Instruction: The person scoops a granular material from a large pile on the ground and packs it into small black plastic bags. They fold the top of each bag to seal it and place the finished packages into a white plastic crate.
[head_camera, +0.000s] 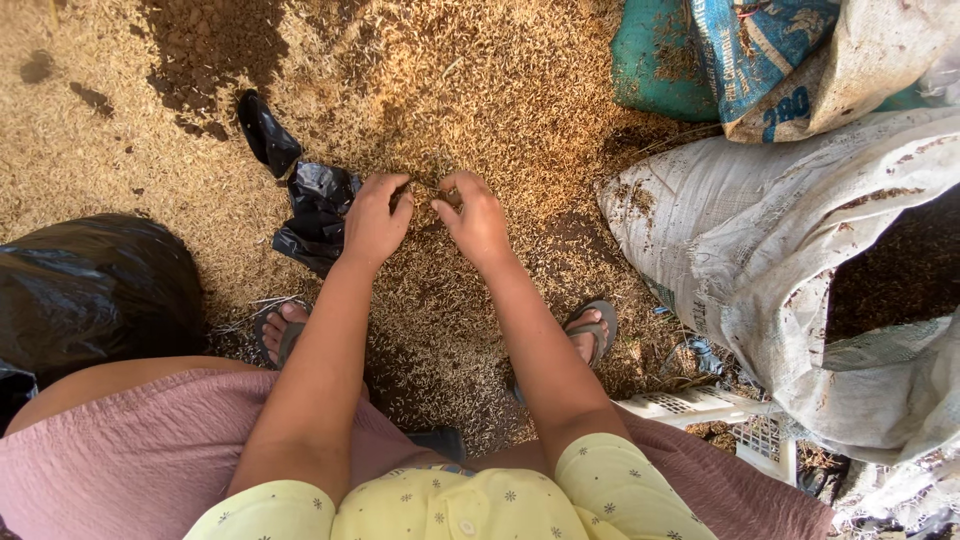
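We see hard daylight, warm and bright, on the husk-covered ground. Dark shadow patch near the ground's top-left edge, more shade under the arms. White sack at right close to blown out; black bag shows soft glare. Focus sharp at centre, wide-angle stretch at frame corners.
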